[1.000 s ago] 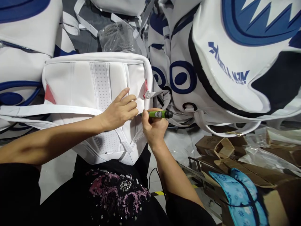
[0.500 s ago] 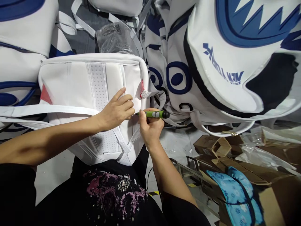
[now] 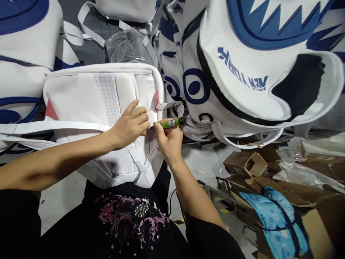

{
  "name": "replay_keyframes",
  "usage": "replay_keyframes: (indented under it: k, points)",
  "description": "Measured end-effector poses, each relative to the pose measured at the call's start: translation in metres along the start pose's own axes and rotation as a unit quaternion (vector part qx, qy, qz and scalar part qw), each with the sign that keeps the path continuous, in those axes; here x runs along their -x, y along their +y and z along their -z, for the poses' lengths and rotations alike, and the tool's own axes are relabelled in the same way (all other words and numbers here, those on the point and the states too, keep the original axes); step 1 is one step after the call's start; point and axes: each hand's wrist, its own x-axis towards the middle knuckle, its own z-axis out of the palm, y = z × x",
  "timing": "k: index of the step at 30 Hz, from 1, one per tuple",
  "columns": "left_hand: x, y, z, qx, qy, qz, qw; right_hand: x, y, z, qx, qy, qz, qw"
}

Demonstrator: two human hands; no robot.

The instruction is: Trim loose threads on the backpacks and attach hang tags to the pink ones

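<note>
A white backpack [image 3: 84,90] lies with its strap side up in front of me, red corner patches at both sides. My left hand [image 3: 131,124] is closed on the backpack's fabric near its right-hand seam; what its fingertips grip is partly hidden. Between the fingers of my right hand [image 3: 171,142] is a green marker pen [image 3: 170,123] with a black end. Its tip points left, close to my left fingertips and the backpack's surface; whether it touches is too small to tell. A white strap [image 3: 54,126] runs under my left forearm and off to the left.
Several white and blue backpacks stand around, one with NEW YORK lettering [image 3: 242,73] at the right. A plastic-wrapped grey bundle [image 3: 126,46] lies behind mine. Lower right are cardboard boxes [image 3: 246,163] and a light-blue patterned fabric piece [image 3: 279,225], with a metal frame beside them.
My right hand and the marker pen have shifted slightly left and up in view, the pen tilting a little more. The left hand stays at the same place on the backpack. The view has turned slightly.
</note>
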Motion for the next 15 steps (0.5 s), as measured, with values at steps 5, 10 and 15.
replay_keyframes:
  k: [5, 10, 15]
  points:
    - [0.001, 0.001, 0.000, -0.071, 0.038, -0.039, 0.996, -0.002, 0.001, -0.004, 0.048, 0.004, -0.006, 0.999]
    - [-0.001, -0.003, 0.018, -0.089, 0.011, -0.049, 0.995, 0.001, -0.008, -0.016, 0.145, -0.022, -0.016, 0.989]
    - [-0.048, -0.044, 0.039, -0.117, -0.215, -0.084, 0.966, -0.002, -0.008, -0.011, 0.170, -0.016, -0.026, 0.985]
